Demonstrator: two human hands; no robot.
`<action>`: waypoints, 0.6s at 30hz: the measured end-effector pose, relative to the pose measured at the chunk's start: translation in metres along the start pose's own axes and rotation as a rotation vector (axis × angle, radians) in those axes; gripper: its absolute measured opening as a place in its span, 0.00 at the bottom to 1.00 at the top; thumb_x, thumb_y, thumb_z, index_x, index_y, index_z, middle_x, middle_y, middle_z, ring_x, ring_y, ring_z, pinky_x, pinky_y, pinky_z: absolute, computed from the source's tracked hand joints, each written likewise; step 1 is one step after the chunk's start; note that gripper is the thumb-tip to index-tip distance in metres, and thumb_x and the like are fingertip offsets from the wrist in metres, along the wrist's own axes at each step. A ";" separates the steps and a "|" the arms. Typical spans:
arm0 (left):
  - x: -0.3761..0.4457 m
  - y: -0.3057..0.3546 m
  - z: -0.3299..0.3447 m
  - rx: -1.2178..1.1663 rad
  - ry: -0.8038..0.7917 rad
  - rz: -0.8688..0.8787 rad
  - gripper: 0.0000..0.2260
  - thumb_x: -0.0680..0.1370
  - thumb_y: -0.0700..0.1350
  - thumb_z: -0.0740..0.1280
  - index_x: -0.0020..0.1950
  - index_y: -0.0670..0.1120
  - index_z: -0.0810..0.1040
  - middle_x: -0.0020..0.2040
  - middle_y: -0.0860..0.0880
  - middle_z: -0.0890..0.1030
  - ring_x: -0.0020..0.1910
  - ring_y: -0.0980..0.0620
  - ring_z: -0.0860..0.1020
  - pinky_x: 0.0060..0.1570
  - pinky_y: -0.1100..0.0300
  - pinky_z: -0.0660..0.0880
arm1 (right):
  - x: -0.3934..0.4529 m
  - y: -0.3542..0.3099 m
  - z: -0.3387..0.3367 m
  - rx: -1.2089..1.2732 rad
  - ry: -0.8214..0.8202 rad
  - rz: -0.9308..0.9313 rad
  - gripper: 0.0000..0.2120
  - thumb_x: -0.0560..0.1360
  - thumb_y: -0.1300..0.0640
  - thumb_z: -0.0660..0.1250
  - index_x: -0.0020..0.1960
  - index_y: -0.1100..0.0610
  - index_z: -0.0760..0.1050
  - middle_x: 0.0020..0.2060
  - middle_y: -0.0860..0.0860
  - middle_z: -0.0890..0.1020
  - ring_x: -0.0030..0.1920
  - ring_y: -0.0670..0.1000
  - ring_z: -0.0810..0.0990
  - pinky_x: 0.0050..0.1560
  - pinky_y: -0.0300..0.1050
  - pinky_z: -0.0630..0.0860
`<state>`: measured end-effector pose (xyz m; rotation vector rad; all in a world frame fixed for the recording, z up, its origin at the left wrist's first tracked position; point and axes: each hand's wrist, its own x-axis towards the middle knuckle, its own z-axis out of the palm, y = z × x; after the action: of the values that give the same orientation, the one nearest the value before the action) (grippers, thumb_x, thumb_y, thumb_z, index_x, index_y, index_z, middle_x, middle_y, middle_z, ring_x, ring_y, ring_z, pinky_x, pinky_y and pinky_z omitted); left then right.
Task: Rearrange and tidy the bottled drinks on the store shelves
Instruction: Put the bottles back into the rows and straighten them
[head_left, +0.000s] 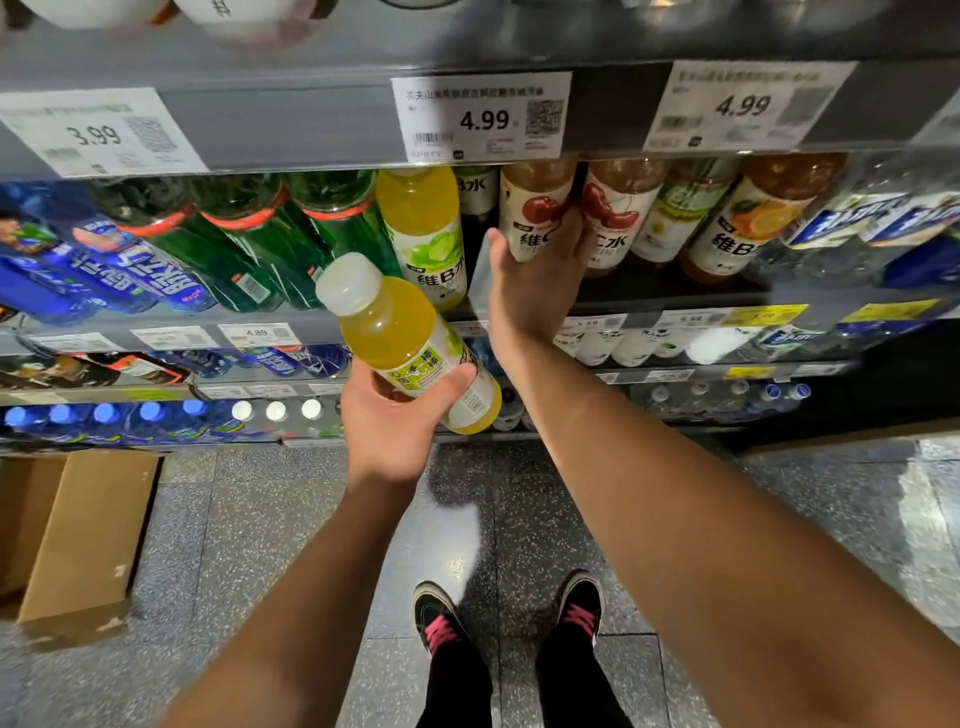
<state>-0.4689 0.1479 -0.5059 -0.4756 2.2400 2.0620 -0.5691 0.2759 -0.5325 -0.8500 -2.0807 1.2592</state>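
Note:
My left hand (392, 421) grips a yellow lime drink bottle (395, 332) with a white cap, tilted in front of the shelf, off the shelf board. My right hand (535, 280) reaches onto the middle shelf (675, 299) and wraps around the lower part of a cherry-label bottle (537, 208) standing there. To its left stands another yellow lime bottle (423, 228), with a dark gap between the two. A second cherry-label bottle (618, 213) and an orange-label bottle (743, 228) stand to the right.
Green bottles (249, 239) and blue-label bottles (114, 265) fill the shelf's left part. Price tags (483, 117) line the shelf edge above. Lower shelves hold water bottles (150, 415). A cardboard box (83, 535) stands on the floor at left. My shoes (509, 613) are below.

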 end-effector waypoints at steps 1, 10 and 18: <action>0.000 0.000 0.000 0.000 0.004 -0.006 0.21 0.68 0.35 0.80 0.57 0.36 0.78 0.47 0.44 0.86 0.41 0.51 0.84 0.40 0.58 0.80 | 0.002 -0.001 0.002 0.022 -0.009 0.015 0.38 0.70 0.53 0.76 0.73 0.66 0.65 0.69 0.63 0.72 0.69 0.60 0.70 0.67 0.45 0.65; 0.002 0.000 -0.004 0.019 0.039 -0.004 0.21 0.67 0.37 0.81 0.56 0.39 0.79 0.47 0.45 0.86 0.46 0.47 0.85 0.46 0.52 0.82 | 0.018 -0.002 0.000 -0.058 -0.092 -0.025 0.37 0.66 0.50 0.77 0.69 0.63 0.69 0.62 0.58 0.79 0.62 0.58 0.78 0.60 0.46 0.74; 0.018 -0.007 0.025 -0.008 0.024 -0.004 0.22 0.66 0.34 0.81 0.54 0.45 0.75 0.46 0.50 0.85 0.44 0.53 0.84 0.45 0.56 0.81 | 0.013 0.011 -0.053 -0.044 -0.141 -0.078 0.32 0.63 0.46 0.76 0.62 0.58 0.74 0.54 0.52 0.82 0.54 0.52 0.81 0.54 0.50 0.79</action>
<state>-0.4878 0.1689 -0.5195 -0.5069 2.2433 2.0751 -0.5362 0.3193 -0.5193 -0.7094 -2.2373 1.2683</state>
